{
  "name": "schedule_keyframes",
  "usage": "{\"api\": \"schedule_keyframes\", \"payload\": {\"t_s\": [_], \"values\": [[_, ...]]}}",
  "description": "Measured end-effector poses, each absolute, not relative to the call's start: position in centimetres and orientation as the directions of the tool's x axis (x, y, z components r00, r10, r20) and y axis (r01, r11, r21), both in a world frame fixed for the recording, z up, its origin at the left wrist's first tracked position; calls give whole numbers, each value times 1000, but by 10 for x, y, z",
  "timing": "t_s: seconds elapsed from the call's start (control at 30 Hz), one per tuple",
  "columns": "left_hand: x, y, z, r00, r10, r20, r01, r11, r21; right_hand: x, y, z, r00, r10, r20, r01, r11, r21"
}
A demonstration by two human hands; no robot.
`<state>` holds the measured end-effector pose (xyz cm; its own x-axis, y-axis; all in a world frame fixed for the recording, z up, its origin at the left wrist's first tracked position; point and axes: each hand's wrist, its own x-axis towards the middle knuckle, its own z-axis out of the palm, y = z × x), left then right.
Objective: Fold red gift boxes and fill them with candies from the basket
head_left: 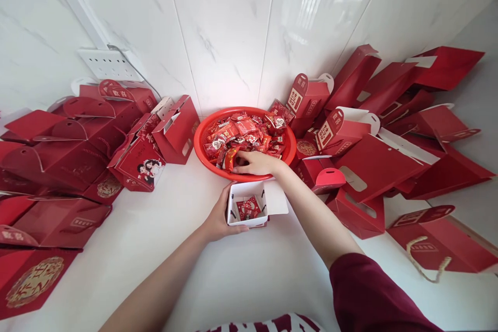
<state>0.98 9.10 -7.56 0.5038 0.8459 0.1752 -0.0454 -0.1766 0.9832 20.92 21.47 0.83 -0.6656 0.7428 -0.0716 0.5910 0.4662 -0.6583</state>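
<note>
My left hand (220, 220) is wrapped round a small open box (247, 219), its thumb along the near side and its fingers behind the left wall. The box is white inside, with a lid flap (277, 199) folded out to the right. Red wrapped candy (249, 208) lies at the bottom. My right hand (257, 163) reaches into a red plastic basket (199, 153) heaped with wrapped candies (245, 127). Its thumb and fingers are closed at a red-orange wrapped candy (230, 158) near the basket's front rim; the fingertips are partly hidden.
Red gift boxes (78, 150) crowd the left side of the white table (182, 270). A box with a cartoon couple (142, 161) stands nearer the basket. More red boxes (381, 161) are piled on the right. Behind is a tiled wall (221, 36) with a socket strip (111, 65).
</note>
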Motion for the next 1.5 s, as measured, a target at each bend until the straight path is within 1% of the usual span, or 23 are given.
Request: {"api": "schedule_keyframes", "payload": {"t_s": [0.17, 0.27, 0.37, 0.53, 0.67, 0.73, 0.8, 0.87, 0.93, 1.0, 1.07, 1.13, 1.2, 1.37, 1.5], "values": [[10, 91, -75, 508, 841, 187, -66, -178, 982, 207, 221, 4, -751, 658, -55, 525, 545, -654], [10, 91, -75, 506, 843, 181, -44, -185, 982, 206, 222, 5, -781, 620, -80, 502, 545, -672], [10, 91, -75, 507, 844, 175, -18, -193, 981, 207, 219, 7, -756, 651, -73, 514, 521, -681], [10, 92, -79, 515, 837, 184, -62, -178, 982, 209, 214, 3, -682, 727, 86, 449, 509, -734], [10, 91, -82, 517, 838, 173, -62, -165, 984, 211, 215, -2, -621, 774, 124, 440, 475, -762], [10, 91, -82, 517, 839, 172, -63, -164, 985, 212, 215, -2, -640, 759, 121, 371, 443, -816], [10, 91, -82, 518, 837, 175, -68, -164, 984, 212, 215, -2, -691, 715, 108, 250, 376, -892], [10, 91, -82, 518, 836, 178, -72, -165, 984, 213, 215, -3, -703, 700, 124, 157, 323, -933], [10, 91, -82, 520, 835, 182, -72, -169, 983, 213, 218, -7, -646, 742, 179, 129, 337, -933], [10, 92, -83, 523, 833, 181, -73, -168, 983, 213, 222, -12, -553, 796, 247, 113, 365, -924], [10, 92, -83, 529, 830, 177, -71, -165, 984, 214, 226, -16, -447, 842, 301, 143, 400, -905], [9, 92, -82, 530, 830, 176, -61, -170, 984, 215, 230, -19, -350, 874, 338, 216, 426, -879], [9, 92, -81, 529, 830, 178, -48, -180, 982, 217, 231, -20, -302, 888, 348, 284, 432, -856], [9, 92, -81, 524, 830, 190, -48, -194, 980, 218, 229, -18, -348, 889, 298, 408, 430, -805], [9, 91, -80, 520, 833, 191, -47, -195, 980, 215, 227, -17, -413, 884, 220, 558, 436, -706]]}}
